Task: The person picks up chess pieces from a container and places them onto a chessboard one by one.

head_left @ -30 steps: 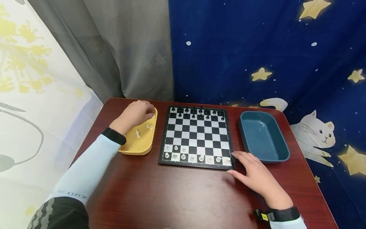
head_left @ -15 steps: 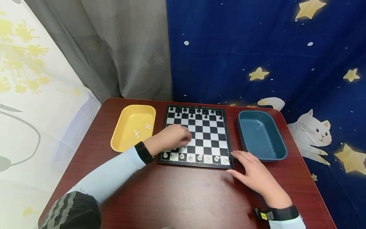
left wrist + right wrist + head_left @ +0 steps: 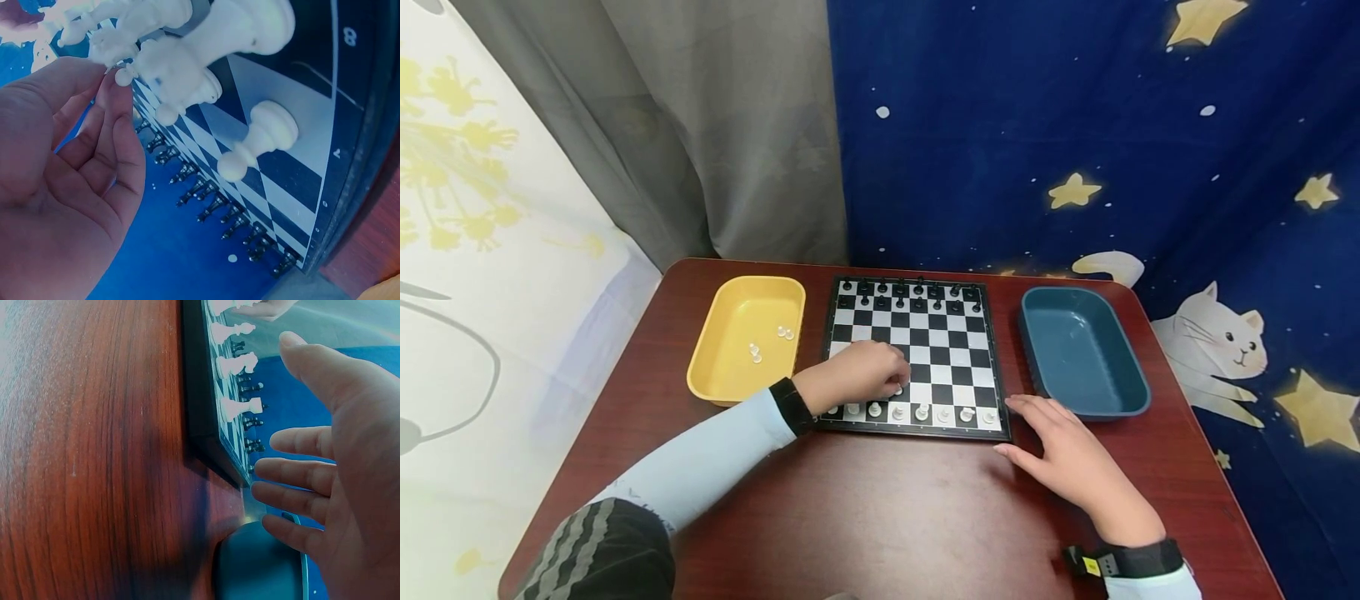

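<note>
My left hand [image 3: 865,372] is pinching a small white round-headed pawn [image 3: 124,77] at its fingertips, over the square black-and-white chessboard [image 3: 940,354].

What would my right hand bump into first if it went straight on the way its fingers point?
Likely the right-hand edge of the chessboard: your right hand's fingertips already look very close to it, though I can't tell whether they touch or would pass just above.
</note>
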{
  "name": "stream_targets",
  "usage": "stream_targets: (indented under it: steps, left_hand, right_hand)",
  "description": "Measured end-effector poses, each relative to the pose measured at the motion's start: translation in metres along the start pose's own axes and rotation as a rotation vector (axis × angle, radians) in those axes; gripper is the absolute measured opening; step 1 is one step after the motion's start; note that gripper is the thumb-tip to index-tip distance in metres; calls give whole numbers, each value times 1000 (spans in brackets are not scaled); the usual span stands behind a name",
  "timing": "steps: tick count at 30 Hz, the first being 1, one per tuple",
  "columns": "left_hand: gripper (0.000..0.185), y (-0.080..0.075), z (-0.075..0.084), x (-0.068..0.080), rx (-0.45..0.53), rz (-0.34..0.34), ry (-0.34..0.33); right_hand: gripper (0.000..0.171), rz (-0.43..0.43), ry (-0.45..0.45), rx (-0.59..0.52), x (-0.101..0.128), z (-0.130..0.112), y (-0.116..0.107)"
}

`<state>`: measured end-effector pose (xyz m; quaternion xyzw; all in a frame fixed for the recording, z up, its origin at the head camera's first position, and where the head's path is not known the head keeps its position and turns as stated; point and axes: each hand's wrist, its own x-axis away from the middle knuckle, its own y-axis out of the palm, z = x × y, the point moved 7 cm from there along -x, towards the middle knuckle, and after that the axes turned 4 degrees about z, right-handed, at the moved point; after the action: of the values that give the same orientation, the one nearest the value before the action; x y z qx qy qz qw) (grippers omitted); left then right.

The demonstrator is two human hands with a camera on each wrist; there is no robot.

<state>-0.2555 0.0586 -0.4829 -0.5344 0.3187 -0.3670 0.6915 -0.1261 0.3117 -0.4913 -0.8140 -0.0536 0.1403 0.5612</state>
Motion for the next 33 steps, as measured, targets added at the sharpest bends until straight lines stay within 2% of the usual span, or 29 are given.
stream_targets:
  steps: [13, 23, 26, 28, 33]
  left_hand:
    - [5, 2, 2, 1, -1, -3, -2]
    - [8, -2, -1, 5, 36, -10, -39]
    - [12, -14, -11, 10, 56, 23, -67]
    - [14, -28, -22, 15, 62, 61, -96]
    - [12, -68, -68, 40, 77, 170, -197]
  right_hand:
    - [73, -1, 0, -8, -2, 0, 3]
    - [74, -2, -3, -3, -3, 0, 5]
    - [74, -2, -4, -6, -3, 0, 5]
    - [73, -1, -4, -10, -3, 0, 5]
    - [73, -1, 1, -13, -2, 2, 5]
